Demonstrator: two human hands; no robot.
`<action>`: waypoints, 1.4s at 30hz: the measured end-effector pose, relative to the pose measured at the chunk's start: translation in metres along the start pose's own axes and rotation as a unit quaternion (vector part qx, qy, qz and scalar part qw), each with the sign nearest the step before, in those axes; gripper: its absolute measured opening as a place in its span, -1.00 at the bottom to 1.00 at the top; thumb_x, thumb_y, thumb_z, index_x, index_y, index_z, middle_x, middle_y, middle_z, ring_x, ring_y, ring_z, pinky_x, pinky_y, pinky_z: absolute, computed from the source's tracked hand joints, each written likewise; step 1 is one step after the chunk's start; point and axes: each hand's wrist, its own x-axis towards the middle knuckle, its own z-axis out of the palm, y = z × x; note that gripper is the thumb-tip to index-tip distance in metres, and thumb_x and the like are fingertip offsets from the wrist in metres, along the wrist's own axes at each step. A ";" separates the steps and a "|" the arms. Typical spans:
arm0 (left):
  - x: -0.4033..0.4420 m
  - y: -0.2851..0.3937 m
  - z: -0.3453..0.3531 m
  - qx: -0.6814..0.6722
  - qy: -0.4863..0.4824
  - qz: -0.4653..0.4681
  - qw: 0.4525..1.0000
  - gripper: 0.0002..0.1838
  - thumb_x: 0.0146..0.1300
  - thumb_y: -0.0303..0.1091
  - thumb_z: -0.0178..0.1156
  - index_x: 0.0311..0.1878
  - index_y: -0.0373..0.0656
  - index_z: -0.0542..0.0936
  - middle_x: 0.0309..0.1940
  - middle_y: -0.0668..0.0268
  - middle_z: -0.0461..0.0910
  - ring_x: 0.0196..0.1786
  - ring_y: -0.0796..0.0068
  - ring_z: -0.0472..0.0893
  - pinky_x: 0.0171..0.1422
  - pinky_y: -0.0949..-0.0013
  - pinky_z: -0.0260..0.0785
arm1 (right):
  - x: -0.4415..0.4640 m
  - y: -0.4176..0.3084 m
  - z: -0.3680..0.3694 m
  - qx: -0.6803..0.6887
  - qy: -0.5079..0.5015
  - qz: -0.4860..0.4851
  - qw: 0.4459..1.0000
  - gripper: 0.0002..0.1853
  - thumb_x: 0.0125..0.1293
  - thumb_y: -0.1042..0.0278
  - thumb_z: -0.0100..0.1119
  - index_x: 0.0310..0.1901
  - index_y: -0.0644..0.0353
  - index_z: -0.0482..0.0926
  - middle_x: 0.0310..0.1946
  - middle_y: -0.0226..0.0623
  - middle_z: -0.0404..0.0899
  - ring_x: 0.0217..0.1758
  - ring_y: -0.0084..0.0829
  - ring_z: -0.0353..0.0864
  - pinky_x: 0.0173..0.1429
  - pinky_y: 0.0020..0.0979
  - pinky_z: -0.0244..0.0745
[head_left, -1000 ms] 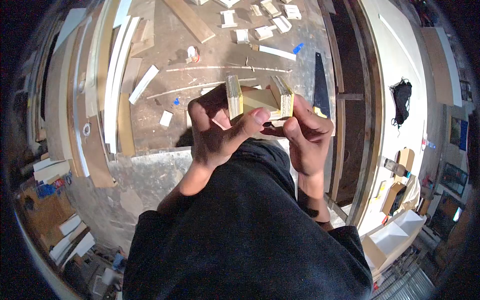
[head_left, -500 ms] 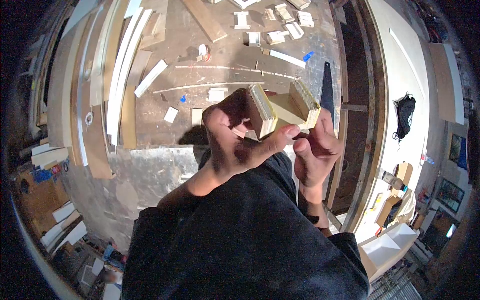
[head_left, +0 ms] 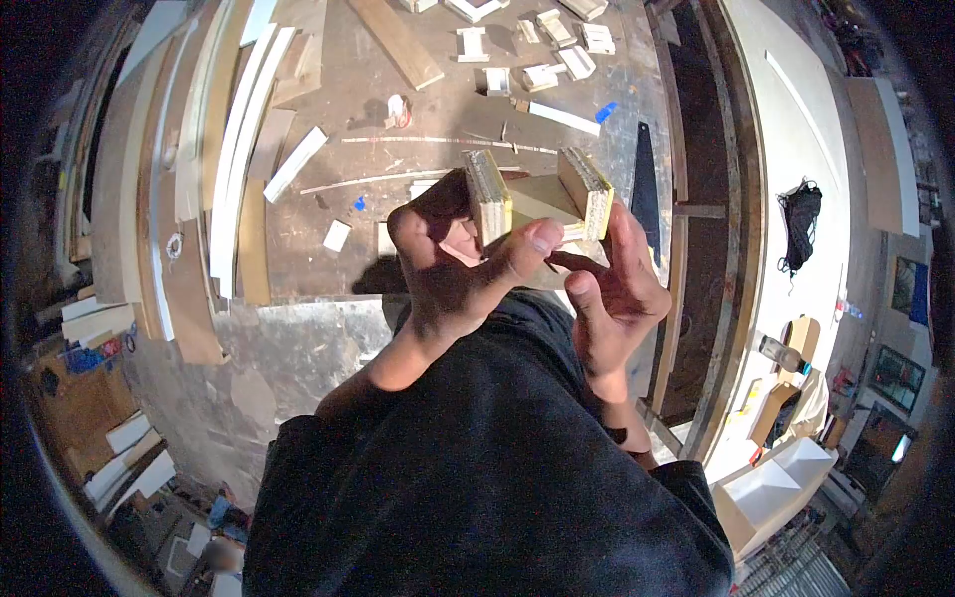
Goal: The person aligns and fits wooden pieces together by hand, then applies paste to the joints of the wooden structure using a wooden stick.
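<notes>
Fisheye distortion, dark corners, hard shadows, brightly lit panel [head_left: 789, 149]

Over the last half second, the U-shaped wooden piece [head_left: 542, 197] was turned from a slanted position to a more upright one; the left hand [head_left: 446, 284] and right hand [head_left: 622, 308] shifted accordingly.

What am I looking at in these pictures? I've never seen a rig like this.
There's no machine: one camera on a person's head looks forward and down over a dark-clothed body. The bare hands are the person's own: left hand and right hand. Together they hold a U-shaped wooden piece above a worktable. On that table lie small wooden pieces at the far side, long strips on the left and a dark tapering blade on the right.
</notes>
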 end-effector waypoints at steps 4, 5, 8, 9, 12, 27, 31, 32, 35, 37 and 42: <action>-0.001 -0.001 0.006 -0.012 0.011 0.024 1.000 -0.67 0.13 -0.49 0.38 -0.07 -0.42 0.56 -0.20 0.14 0.67 -0.23 0.47 0.68 -0.16 0.42 0.57 | -0.001 0.008 -0.012 -0.080 -0.044 -0.049 0.995 -0.41 0.12 0.29 0.49 0.20 0.24 0.55 0.27 0.15 0.40 0.25 -0.12 0.51 0.01 -0.33 0.71; -0.001 0.000 0.008 -0.020 0.021 -0.002 1.000 -0.68 0.15 -0.49 0.37 -0.07 -0.44 0.57 -0.23 0.14 0.68 -0.26 0.48 0.68 -0.20 0.44 0.57 | -0.002 0.008 -0.011 -0.090 -0.050 -0.058 0.993 -0.41 0.12 0.30 0.50 0.19 0.24 0.56 0.26 0.17 0.39 0.25 -0.09 0.51 0.02 -0.31 0.71; 0.000 -0.004 0.008 -0.041 0.020 -0.035 0.998 -0.70 0.18 -0.48 0.35 -0.08 -0.45 0.58 -0.27 0.15 0.68 -0.31 0.50 0.68 -0.28 0.46 0.56 | -0.008 -0.003 -0.002 -0.087 -0.037 -0.034 0.995 -0.42 0.09 0.32 0.51 0.18 0.24 0.57 0.26 0.19 0.40 0.24 -0.04 0.51 0.10 -0.26 0.65; 0.000 -0.005 0.007 -0.054 0.010 -0.041 0.998 -0.72 0.19 -0.48 0.33 -0.08 -0.46 0.58 -0.29 0.15 0.68 -0.33 0.51 0.68 -0.31 0.48 0.56 | -0.009 -0.007 0.001 -0.073 -0.017 -0.001 0.997 -0.42 0.08 0.34 0.52 0.17 0.25 0.58 0.25 0.20 0.40 0.25 -0.01 0.50 0.17 -0.22 0.59; -0.002 -0.001 0.006 -0.079 0.020 -0.068 0.994 -0.65 0.14 -0.39 0.39 -0.10 -0.46 0.60 -0.33 0.15 0.69 -0.32 0.48 0.68 -0.26 0.43 0.57 | -0.008 -0.006 -0.005 -0.091 -0.047 -0.057 0.993 -0.44 0.08 0.32 0.52 0.14 0.26 0.60 0.25 0.20 0.40 0.27 0.00 0.48 0.23 -0.17 0.53; -0.003 -0.010 -0.025 0.232 -0.167 0.304 0.908 0.00 -0.15 -0.22 0.61 0.21 -0.23 0.07 0.02 -0.14 0.48 0.00 0.16 0.60 0.09 0.11 0.52 | 0.007 0.001 -0.026 -0.039 -0.099 -0.084 0.991 -0.50 0.13 0.23 0.48 0.06 0.32 0.65 0.17 0.08 0.51 0.19 -0.13 0.53 0.26 -0.23 0.41; -0.002 -0.011 -0.024 0.274 -0.192 0.305 0.892 0.06 -0.11 -0.23 0.59 0.24 -0.16 -0.06 0.03 -0.22 0.42 0.00 0.08 0.57 0.08 0.05 0.52 | 0.002 -0.004 -0.023 -0.080 -0.075 -0.081 0.991 -0.56 0.14 0.30 0.45 0.03 0.33 0.66 0.14 0.07 0.54 0.16 -0.15 0.55 0.26 -0.24 0.41; -0.002 -0.012 -0.023 0.265 -0.192 0.303 0.895 0.05 -0.10 -0.24 0.59 0.23 -0.15 -0.05 0.04 -0.23 0.42 0.00 0.08 0.57 0.08 0.06 0.53 | 0.001 -0.004 -0.023 -0.079 -0.069 -0.080 0.991 -0.57 0.15 0.31 0.44 0.04 0.33 0.66 0.12 0.07 0.55 0.16 -0.15 0.55 0.25 -0.24 0.41; -0.002 -0.007 -0.021 0.262 -0.199 0.297 0.897 0.04 -0.09 -0.26 0.58 0.22 -0.14 -0.07 0.06 -0.24 0.40 0.01 0.08 0.56 0.08 0.06 0.53 | 0.000 -0.005 -0.015 -0.043 -0.042 -0.095 0.994 -0.58 0.17 0.31 0.43 0.04 0.34 0.66 0.12 0.08 0.55 0.16 -0.15 0.55 0.25 -0.24 0.41; -0.001 -0.007 -0.019 0.268 -0.205 0.294 0.894 0.05 -0.09 -0.26 0.58 0.22 -0.12 -0.09 0.07 -0.24 0.39 0.02 0.08 0.56 0.08 0.06 0.53 | -0.002 -0.005 -0.017 -0.048 -0.040 -0.090 0.994 -0.56 0.18 0.28 0.43 0.04 0.35 0.65 0.13 0.09 0.54 0.17 -0.15 0.54 0.24 -0.24 0.42; 0.002 -0.003 -0.020 0.244 -0.163 0.310 0.904 -0.16 -0.25 -0.24 0.64 0.08 -0.43 0.43 -0.06 -0.05 0.59 -0.10 0.30 0.65 0.00 0.28 0.55 | 0.004 0.003 -0.023 -0.007 -0.063 -0.075 0.995 -0.45 0.20 0.09 0.43 0.08 0.37 0.62 0.17 0.11 0.49 0.16 -0.09 0.55 0.26 -0.19 0.40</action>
